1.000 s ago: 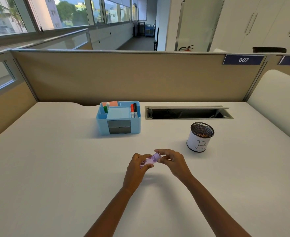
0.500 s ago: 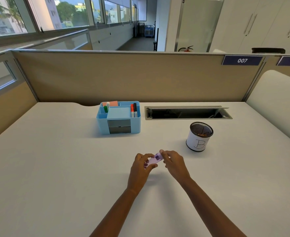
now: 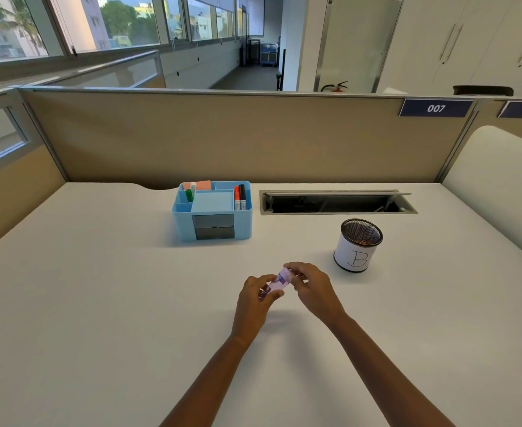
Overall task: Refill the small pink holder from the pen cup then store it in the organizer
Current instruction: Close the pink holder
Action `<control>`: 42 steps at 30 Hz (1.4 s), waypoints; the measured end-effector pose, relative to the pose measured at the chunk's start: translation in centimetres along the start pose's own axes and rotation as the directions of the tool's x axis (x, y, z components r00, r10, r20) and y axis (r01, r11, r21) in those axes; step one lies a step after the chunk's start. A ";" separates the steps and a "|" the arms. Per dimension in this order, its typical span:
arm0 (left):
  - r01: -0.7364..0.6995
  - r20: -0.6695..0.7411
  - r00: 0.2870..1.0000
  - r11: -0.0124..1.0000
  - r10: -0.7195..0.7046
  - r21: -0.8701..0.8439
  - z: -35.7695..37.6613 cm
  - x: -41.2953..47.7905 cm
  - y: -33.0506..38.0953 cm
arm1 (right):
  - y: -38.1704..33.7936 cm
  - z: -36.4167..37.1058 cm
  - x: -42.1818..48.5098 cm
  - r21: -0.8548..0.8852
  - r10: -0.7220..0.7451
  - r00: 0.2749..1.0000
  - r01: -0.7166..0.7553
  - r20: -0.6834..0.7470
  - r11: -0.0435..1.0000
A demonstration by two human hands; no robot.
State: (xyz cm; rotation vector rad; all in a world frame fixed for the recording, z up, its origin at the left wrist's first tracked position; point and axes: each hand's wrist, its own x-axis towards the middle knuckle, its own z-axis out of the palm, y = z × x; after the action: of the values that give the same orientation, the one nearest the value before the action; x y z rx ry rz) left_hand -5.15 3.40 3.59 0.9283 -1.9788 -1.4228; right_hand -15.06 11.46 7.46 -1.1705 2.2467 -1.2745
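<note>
Small pink holder (image 3: 276,283): pinched above the desk (image 3: 99,303) between left hand (image 3: 255,298) and right hand (image 3: 313,288); step, likely opening it; next, reach pen cup (image 3: 358,245), then organizer (image 3: 212,211).

the small pink holder (image 3: 277,282) shows only in part: the left hand (image 3: 255,298) covers its lower end and the fingertips of the right hand (image 3: 313,289) cover its upper end, so whether it is open cannot be told. right of the holder, the contents of the pen cup (image 3: 358,245) are a dark blur behind the mesh. beyond it, the desk slot (image 3: 336,202) is in shadow. both forearms are cut off by the bottom edge.
</note>
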 end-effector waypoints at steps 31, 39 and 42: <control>0.181 0.157 0.977 0.954 -0.146 -0.237 1.1 -0.2 0.7 | 1.4 0.1 -1.2 -0.491 -0.374 0.918 0.388 0.131 0.780; 0.194 0.152 0.975 0.949 -0.160 -0.248 0.9 -0.2 0.6 | 0.8 0.2 -1.1 -0.379 -0.300 0.936 0.350 0.185 0.857; 0.234 0.124 0.971 0.924 -0.205 -0.303 0.7 -0.1 0.5 | 0.2 0.5 -0.9 -0.267 -0.189 0.965 0.233 0.179 0.935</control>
State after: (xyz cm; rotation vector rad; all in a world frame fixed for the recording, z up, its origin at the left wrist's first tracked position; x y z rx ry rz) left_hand -5.77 3.98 3.87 0.9739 -1.6762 -1.8728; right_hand -14.34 11.91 6.87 -1.5942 2.2938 -0.9106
